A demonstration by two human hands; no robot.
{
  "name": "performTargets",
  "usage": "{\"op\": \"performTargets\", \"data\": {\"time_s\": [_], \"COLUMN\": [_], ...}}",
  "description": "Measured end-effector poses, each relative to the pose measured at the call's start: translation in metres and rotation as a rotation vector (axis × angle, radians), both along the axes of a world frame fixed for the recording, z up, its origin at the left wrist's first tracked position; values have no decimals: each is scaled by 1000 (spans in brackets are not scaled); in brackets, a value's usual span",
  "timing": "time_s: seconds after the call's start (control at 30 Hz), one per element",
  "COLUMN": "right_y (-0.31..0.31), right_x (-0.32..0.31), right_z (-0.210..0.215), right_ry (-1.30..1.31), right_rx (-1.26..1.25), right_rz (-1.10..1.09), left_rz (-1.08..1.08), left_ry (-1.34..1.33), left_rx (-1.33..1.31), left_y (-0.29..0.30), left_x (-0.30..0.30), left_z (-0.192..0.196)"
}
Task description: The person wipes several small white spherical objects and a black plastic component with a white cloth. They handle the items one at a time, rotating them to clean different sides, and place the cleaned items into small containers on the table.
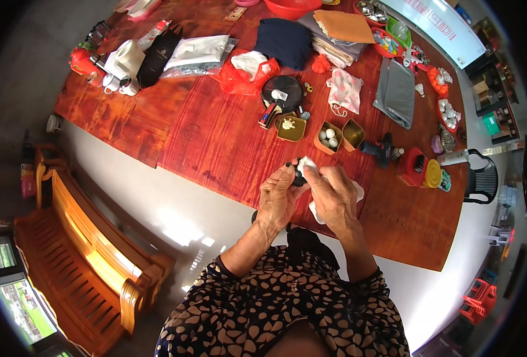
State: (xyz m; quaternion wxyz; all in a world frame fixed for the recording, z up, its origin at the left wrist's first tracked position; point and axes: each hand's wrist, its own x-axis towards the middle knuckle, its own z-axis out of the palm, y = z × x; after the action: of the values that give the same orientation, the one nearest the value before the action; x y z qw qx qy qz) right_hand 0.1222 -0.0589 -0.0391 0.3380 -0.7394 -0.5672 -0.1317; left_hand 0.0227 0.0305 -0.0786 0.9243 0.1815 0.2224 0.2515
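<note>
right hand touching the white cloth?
Touching. The head view shows the right hand wrapped around the white cloth, pressing it onto the small dark object held by the left hand.

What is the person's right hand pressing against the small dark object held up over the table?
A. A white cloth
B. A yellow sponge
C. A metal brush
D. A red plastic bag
A. The right hand holds a crumpled white cloth against the small dark object, which the left hand pinches above the edge of the red wooden table.
</note>
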Motion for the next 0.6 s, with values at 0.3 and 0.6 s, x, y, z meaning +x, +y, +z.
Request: {"op": "performTargets", "data": {"time_s": [0.3, 0.6], "right_y": [0, -13], "right_x": [-40, -65], "right_z": [38, 52], "right_ry": [99, 382], "right_rx": [150, 11], "right_rz": [-34, 105], "left_rz": [-72, -74], "left_ry": [-76, -117], "left_rx": [68, 147], "left_y": [-1, 8], "left_x": [-34, -60], "left_z": [22, 27]}}
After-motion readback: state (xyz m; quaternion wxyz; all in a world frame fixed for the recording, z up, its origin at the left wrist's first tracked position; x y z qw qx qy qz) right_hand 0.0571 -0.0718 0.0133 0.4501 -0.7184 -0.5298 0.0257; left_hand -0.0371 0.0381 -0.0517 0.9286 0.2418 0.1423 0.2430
